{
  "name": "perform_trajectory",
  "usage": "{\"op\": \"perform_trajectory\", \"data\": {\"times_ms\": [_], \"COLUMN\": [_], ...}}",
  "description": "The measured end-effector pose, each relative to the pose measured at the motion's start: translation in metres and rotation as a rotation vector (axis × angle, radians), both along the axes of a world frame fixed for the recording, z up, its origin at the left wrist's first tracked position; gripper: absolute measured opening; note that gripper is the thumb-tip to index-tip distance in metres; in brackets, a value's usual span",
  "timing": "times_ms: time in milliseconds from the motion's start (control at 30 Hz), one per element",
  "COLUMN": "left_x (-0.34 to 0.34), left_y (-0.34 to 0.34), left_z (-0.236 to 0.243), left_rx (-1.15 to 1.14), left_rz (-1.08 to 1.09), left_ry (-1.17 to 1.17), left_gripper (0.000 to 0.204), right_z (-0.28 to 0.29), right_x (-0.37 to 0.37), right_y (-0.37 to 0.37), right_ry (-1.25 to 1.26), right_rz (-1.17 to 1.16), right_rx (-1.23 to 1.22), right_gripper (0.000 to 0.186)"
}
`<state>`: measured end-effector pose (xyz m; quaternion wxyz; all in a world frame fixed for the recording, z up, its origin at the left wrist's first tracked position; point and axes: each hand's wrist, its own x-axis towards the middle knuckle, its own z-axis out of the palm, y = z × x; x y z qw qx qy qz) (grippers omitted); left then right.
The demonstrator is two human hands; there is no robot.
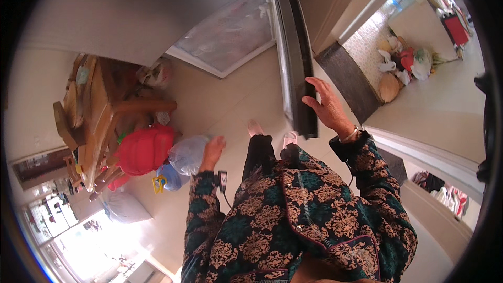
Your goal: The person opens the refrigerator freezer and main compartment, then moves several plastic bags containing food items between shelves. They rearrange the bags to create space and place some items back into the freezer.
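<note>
My right hand is at the dark vertical edge of a tall grey door, fingers apart and touching it. Beside that edge, a white-framed panel with a cloudy surface lies below the large grey surface. My left hand hangs low with loosely bent fingers and nothing visible in it, near a pale plastic bag. My two feet in pink slippers stand on the tiled floor, partly hidden by dark trousers.
At the left stand a wooden table, a red bag, a blue bundle and a large white sack. At the right, doorways open beside a dark mat, with piled bags and hanging or heaped clothes beyond.
</note>
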<state>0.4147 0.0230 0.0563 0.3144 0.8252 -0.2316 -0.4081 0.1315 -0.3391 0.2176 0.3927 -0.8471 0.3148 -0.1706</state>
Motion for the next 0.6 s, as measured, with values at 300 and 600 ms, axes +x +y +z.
{"op": "perform_trajectory", "data": {"times_ms": [300,600], "left_x": [0.103,0.104], "left_y": [-0.255,-0.33], "left_z": [0.03,0.021], "left_rx": [-0.39,-0.552], "left_rz": [0.228,0.454], "left_ry": [0.439,0.692], "left_gripper": [0.041,0.041], "right_z": [-0.002,0.021], "right_x": [-0.055,-0.172], "right_y": [-0.042,-0.072], "right_ry": [0.524,0.745], "right_rz": [-0.371,-0.627], "right_rx": [-0.591,-0.895], "right_gripper": [0.097,0.115]}}
